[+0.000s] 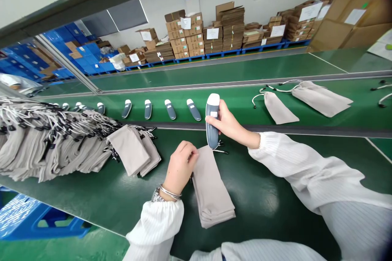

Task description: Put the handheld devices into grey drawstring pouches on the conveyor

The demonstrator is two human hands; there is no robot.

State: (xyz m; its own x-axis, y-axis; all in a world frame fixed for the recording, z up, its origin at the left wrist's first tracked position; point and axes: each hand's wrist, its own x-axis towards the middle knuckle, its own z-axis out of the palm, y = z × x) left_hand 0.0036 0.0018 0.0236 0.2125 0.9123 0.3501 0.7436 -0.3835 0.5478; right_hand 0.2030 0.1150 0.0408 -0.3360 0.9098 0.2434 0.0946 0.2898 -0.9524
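My right hand [227, 124] grips a grey-and-white handheld device [212, 120] upright, its lower end at the mouth of a beige drawstring pouch [211, 189]. My left hand [180, 166] pinches the top left edge of that pouch, which lies on a small stack of like pouches on the green table [269, 200]. A metal bracelet and a watch sit on my left wrist.
A large heap of beige pouches [45, 147] with cords covers the table's left. Several more devices [170, 109] lie in a row on the green conveyor [239, 102]. Filled pouches [320, 98] lie further right. Cardboard boxes [196, 34] and blue crates [82, 53] stand behind.
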